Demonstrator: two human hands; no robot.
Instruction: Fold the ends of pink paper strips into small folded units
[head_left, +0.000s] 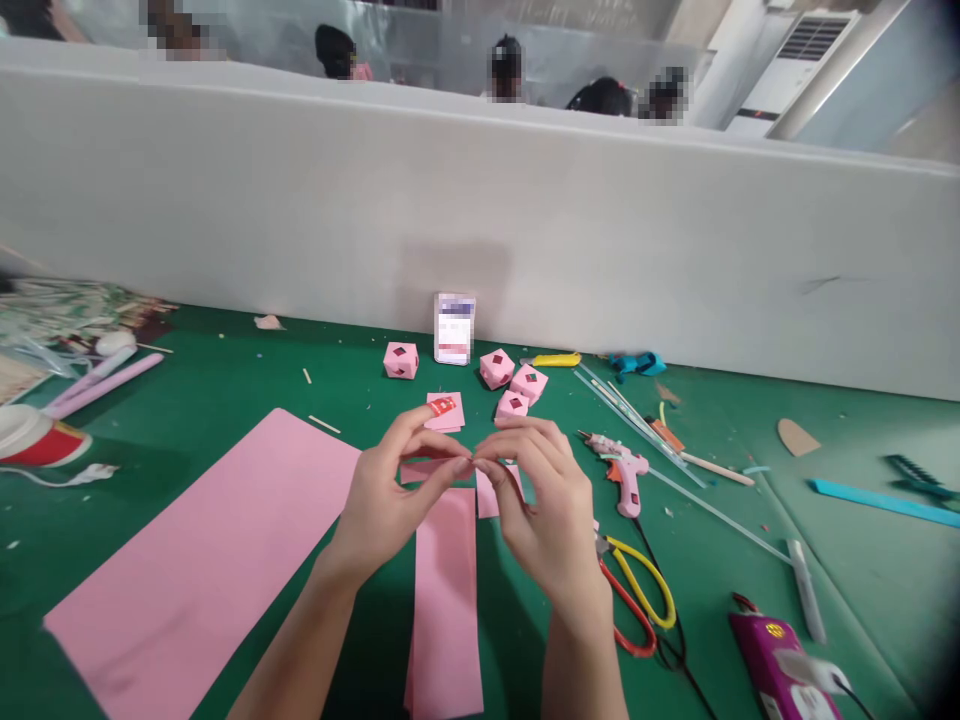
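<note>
In the head view, the left hand (390,500) and the right hand (551,510) meet in front of the person, above a green desk (337,385). In each hand's grip the thumb and forefinger draw in until the tips come almost together, with the two hands' tips meeting; I cannot tell whether they press shut or pinch a sliver of paper.

Directly below the hands, a long pink strip (448,600) lies lengthwise toward the person, apparently in more than one layer. A narrow pink piece (427,470) shows beneath the left fingers; whether it is held or lies on the desk is unclear. A small pink square (487,492) shows partly behind the right thumb. A large pink sheet (210,560) lies flat at the left.

Farther back stand four pink paper boxes with dark openings: one box (401,361) alone, left of an upright phone (454,330), and a cluster of three (496,370) to its right. Right of the hands lie a pink glue gun (631,485) and scissors (649,560) with red and yellow handles. A yellow cutter (556,360) lies near the white partition (480,200).
</note>
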